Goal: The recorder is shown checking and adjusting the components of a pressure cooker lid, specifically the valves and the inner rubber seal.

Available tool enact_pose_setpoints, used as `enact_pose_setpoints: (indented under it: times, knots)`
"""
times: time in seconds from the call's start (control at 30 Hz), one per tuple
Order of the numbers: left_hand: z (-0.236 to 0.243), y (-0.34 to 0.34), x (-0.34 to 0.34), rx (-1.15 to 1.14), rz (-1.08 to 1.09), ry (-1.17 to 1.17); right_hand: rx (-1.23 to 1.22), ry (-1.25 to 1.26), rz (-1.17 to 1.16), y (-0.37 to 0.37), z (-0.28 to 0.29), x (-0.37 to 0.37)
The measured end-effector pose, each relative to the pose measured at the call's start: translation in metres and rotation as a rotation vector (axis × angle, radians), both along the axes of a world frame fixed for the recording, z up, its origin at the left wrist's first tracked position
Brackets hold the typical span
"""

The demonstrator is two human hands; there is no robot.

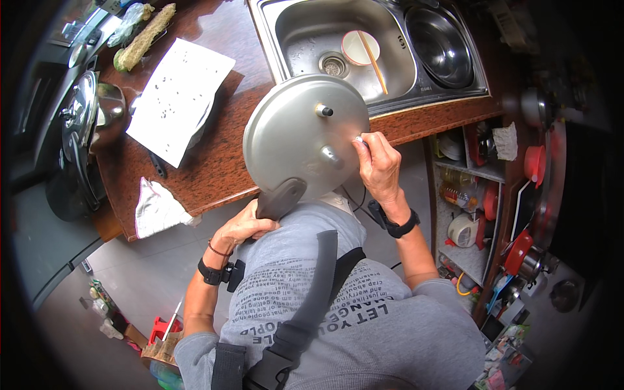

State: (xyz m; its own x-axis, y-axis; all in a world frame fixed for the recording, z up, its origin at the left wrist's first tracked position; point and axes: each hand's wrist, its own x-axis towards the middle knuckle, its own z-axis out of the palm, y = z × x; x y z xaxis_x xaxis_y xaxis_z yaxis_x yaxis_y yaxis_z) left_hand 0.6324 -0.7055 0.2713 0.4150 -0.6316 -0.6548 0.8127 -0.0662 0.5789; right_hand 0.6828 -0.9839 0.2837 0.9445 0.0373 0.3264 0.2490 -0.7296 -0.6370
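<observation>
A round, dull silver pressure cooker lid (pixel 286 130) is held up before me, tilted, at the counter's front edge. Two short metal posts stand out from its face, one with a dark tip. My left hand (pixel 247 226) is closed around the lid's dark handle (pixel 284 197), low on the near side. At the lid's right side, my right hand (pixel 381 166) is pinched, fingertips against or just over the metal. A tiny pale bit shows at those fingertips; whether it is a small part or a nail I cannot make out.
Behind the lid is a steel sink (pixel 299 39) with a bowl (pixel 354 47) and chopsticks (pixel 375 65). A metal basin (pixel 439 49) sits right of it. Leftward on the counter lie spotted white paper (pixel 182 91), a loofah (pixel 148 40), a cloth (pixel 159 208) and pots (pixel 81 123). Shelves (pixel 465 227) stand right.
</observation>
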Motion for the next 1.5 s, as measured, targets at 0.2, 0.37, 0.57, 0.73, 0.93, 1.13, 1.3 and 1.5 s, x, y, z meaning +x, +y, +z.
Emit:
enact_pose_setpoints:
  times: [0.2, 0.37, 0.57, 0.73, 0.93, 1.13, 1.3, 1.5]
  knots:
    - [-0.012, 0.006, -0.004, -0.075, 0.006, 0.031, 0.044, 0.039, 0.129, -0.012, 0.014, 0.004]
    - [-0.016, 0.008, -0.005, -0.113, 0.027, 0.059, 0.383, 0.227, 0.073, -0.01, 0.013, 0.005]
    - [-0.014, 0.008, -0.004, -0.13, 0.026, 0.075, 0.35, 0.254, 0.116, -0.012, 0.024, 0.009]
    - [-0.016, 0.009, -0.004, -0.15, 0.018, 0.103, 0.201, 0.293, 0.228, -0.023, 0.039, 0.018]
    - [-0.019, 0.011, -0.004, -0.225, -0.013, 0.174, -0.088, 0.143, 0.464, -0.031, 0.056, 0.033]
    - [-0.016, 0.009, -0.006, -0.191, -0.041, 0.089, -0.111, 0.245, 0.507, -0.032, 0.054, 0.031]
    - [-0.019, 0.01, -0.004, -0.224, 0.003, 0.177, -0.001, 0.316, 0.299, -0.028, 0.046, 0.023]
    - [-0.02, 0.008, -0.001, -0.285, 0.064, 0.301, 0.196, 0.176, 0.053, -0.017, 0.016, 0.02]
